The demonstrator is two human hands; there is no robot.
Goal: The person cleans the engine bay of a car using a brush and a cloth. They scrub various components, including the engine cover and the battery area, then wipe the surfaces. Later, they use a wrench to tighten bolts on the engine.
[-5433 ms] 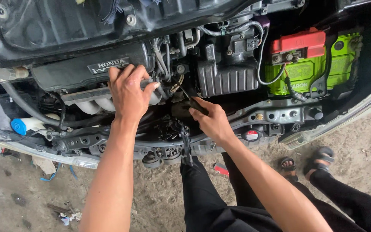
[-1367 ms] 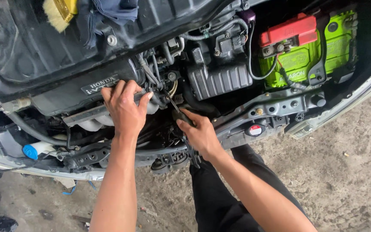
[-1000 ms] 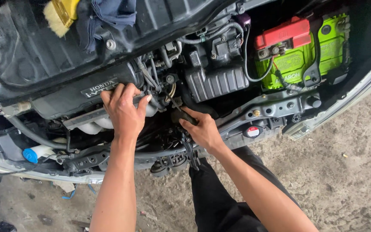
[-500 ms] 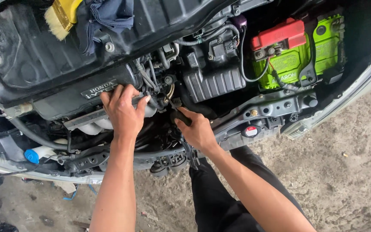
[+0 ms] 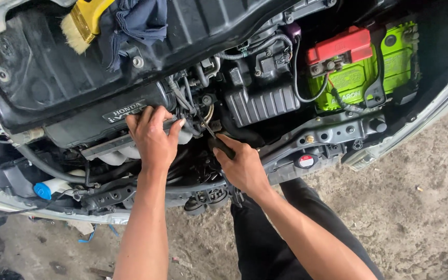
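1. left hand lies palm down on the edge of the dark engine cover, fingers spread and curled over the pale manifold pipes below; it presses and grips no tool.
2. right hand is closed around the black handle of a screwdriver; the thin metal shaft runs toward 11 o'clock into the cluster of hoses and wires just beside the left fingertips.
3. the tool tip is hidden among the hoses; cannot tell what it touches.
4. green battery with its red terminal cover sits at 2 o'clock from the hands, well apart. black ribbed housing lies between battery and tool.
5. yellow brush and blue rag rest on the black cowl panel at 11 o'clock.
6. blue cap at 8 o'clock, red-marked round cap at 3 o'clock from the right hand.
7. risk, judged: the shaft could slip off its seat under push and nick a hose or wire, since the space is tight and the tip is out of sight.
8. risk, judged: left fingertips sit close to the shaft line; a slip toward 10 o'clock could strike them.
9. risk, judged: the brush and rag lie loose above the bay and could slide into it if the panel is jolted.
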